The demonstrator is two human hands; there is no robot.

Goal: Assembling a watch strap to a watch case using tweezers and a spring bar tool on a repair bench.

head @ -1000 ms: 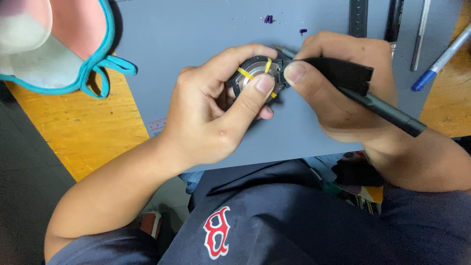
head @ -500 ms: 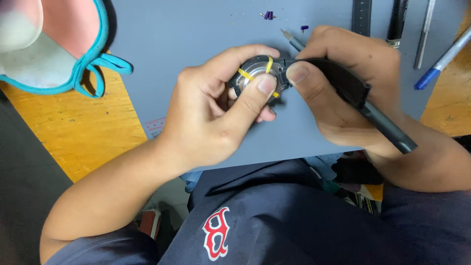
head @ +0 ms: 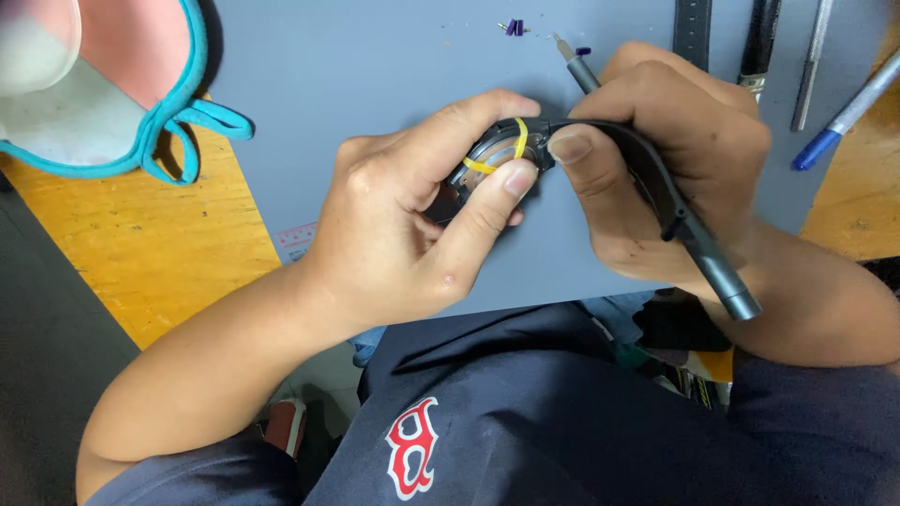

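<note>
1. Left hand is curled tight round a small round watch case: thumb across the near face, index over the top. It's pinched so the case can't turn while being worked on.
2. Case has yellow bands crossing it; it sits between both hands, just above the grey mat, not resting on it.
3. Right hand is closed too. Thumb presses the black strap where it meets the case's right edge, w/ a slim grey pen-like tool lying thru the palm, tip poking out past the knuckles. Prob. kept there so it's ready w/o putting down; can't tell if the tip touches anything.
4. Case is touching both thumbs, right at the left fingertips, close in to the body over the mat's near edge.
5. Nearby: tiny purple bits on the mat beyond the hands, blue pen and other tools top right, pink-and-teal fabric item top left on the yellow table.
</note>
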